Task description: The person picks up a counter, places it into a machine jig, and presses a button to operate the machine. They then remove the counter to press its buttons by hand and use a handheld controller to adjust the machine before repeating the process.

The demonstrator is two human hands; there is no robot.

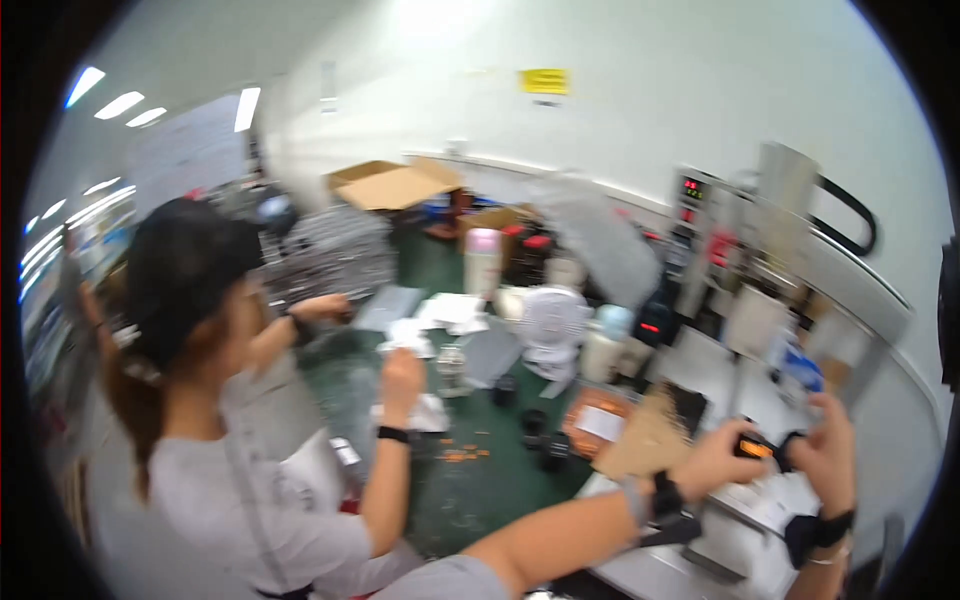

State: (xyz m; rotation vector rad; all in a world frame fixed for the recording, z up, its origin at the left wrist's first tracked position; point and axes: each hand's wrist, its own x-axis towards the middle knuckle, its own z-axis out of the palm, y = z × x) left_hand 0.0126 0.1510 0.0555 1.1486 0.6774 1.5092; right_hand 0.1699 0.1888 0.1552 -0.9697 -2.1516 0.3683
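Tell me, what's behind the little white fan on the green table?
Behind the white fan stands a tall pale cup with a pink lid, and farther back brown cardboard boxes. The fan covers whatever sits straight behind it, and the picture is blurry.

You face a plain white wall under long ceiling strip lights, above a cluttered dark-green counter.

view: one head camera, wide fisheye, edges bend at the rim | position: worn on the person's head, above the counter | direction: looks down and forward, across the counter to the white wall | nearness: close to the person's own hands, low right; a co-worker sits near on the left | blur: strong
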